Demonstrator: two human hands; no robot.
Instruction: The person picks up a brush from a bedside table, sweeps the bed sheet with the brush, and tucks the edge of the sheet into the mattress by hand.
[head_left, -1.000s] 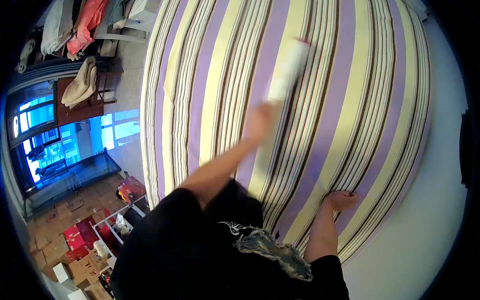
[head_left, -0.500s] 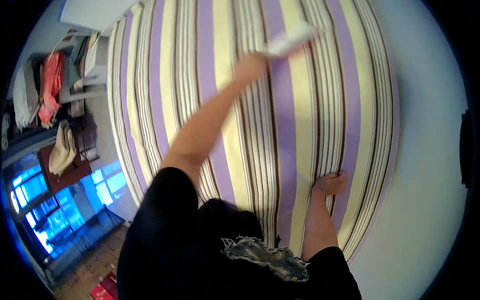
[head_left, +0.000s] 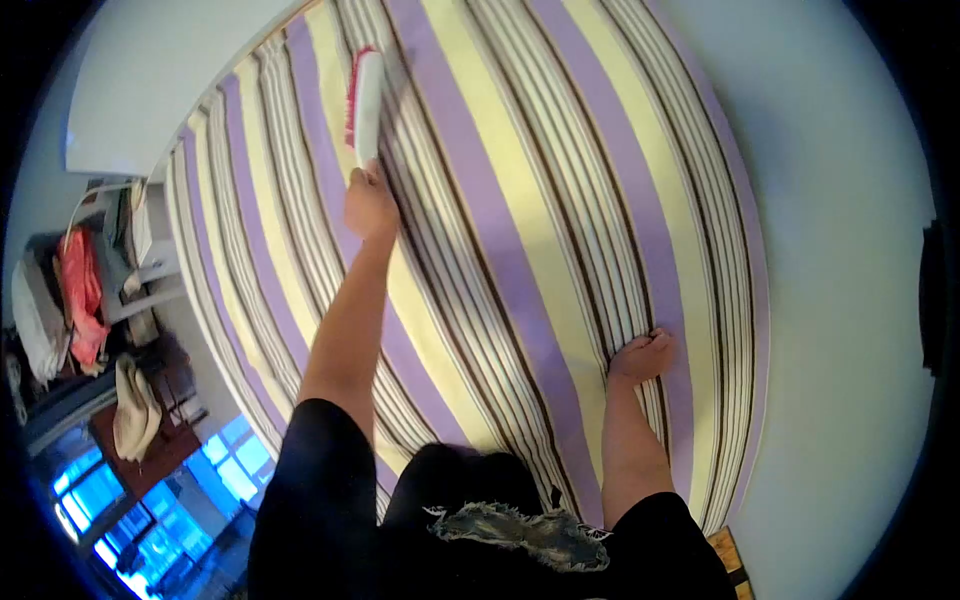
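My left hand (head_left: 370, 205) is closed around the handle of a bed brush (head_left: 368, 100). The brush has a white back and pinkish-red bristles, and it is turned on its side over the far left part of a striped bedsheet (head_left: 530, 270). Purple, yellow, white and brown bands run along the sheet. My right hand (head_left: 643, 357) rests on the sheet at the right, curled into a fist, with nothing visible in it. Both arms reach forward from black sleeves. My knees, in black, torn trousers, are at the bed's near side.
A pale wall (head_left: 840, 300) runs along the right side of the bed. At left, clothes, including a red garment (head_left: 82, 295), hang by a white frame. A beige item (head_left: 135, 410) lies on a brown surface near bright windows (head_left: 90, 495).
My left hand has swung the brush leftward across the sheet, from the far middle to the far left. My right hand stays planted on the sheet. The camera view has turned somewhat.
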